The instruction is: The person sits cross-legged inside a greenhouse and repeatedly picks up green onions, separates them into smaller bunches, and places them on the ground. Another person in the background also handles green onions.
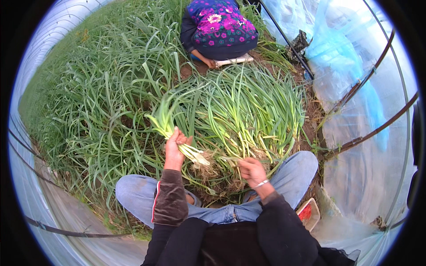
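Note:
My left hand (176, 146) is closed around a bunch of leek-like allium plants (193, 153). Their green leaves, blurred at the tips, point up and left, while white stems and shaggy roots hang toward the right. Close by, my right hand (253, 171) has its fingers pinched on a thin pale strip (230, 159), too blurred to identify exactly. It is just right of the bunch's roots. Beyond both hands lies a broad heap of pulled allium plants (239, 116), with roots toward me and leaves pointing away.
Dense standing allium plants (96, 89) fill the left. A co-worker in a flowered top (221, 26) crouches ahead, one hand low by a pale bar (234, 61). Plastic sheeting (359, 159) and curved poles (376, 134) border the right. A plastic container (313, 216) holds something red.

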Motion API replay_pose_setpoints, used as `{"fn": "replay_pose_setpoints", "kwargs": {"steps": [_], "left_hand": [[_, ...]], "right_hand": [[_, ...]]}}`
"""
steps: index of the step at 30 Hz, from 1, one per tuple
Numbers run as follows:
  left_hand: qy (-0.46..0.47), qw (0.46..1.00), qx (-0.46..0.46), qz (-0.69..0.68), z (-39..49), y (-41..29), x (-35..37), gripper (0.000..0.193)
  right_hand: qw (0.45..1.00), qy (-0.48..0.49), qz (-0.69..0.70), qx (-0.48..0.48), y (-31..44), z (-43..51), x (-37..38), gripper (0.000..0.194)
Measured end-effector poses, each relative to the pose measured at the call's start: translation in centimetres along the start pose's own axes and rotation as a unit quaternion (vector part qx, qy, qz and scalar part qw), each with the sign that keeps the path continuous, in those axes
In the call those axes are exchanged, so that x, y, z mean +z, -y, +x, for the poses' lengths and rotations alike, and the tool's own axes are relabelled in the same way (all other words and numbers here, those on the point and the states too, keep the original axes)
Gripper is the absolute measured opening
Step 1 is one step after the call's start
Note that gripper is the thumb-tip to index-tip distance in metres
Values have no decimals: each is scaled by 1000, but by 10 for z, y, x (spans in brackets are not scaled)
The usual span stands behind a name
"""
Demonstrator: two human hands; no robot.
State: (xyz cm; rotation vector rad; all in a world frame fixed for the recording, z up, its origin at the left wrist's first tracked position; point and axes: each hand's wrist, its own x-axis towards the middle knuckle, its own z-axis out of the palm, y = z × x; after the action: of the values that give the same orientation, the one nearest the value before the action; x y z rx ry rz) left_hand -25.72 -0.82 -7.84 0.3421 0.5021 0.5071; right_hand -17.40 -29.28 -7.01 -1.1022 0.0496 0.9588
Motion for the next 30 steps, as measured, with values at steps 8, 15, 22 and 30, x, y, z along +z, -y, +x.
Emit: {"fn": "replay_pose_setpoints", "kwargs": {"steps": [8,15,22,30], "left_hand": [[-10,1000,-3,23,7,23,-8,21],[-38,996,-85,-3,-2,29,-4,21],[-69,997,32,32,-10,-10,22,26],[-94,986,-67,123,-5,9,1,16]], "right_hand": [[780,-3,-579,-238,20,-15,64,31],[924,114,-342,-132,-22,16,68,30],[977,57,-201,-50,-20,-25,44,24],[576,-21,-755,-314,10,11,43,16]]}}
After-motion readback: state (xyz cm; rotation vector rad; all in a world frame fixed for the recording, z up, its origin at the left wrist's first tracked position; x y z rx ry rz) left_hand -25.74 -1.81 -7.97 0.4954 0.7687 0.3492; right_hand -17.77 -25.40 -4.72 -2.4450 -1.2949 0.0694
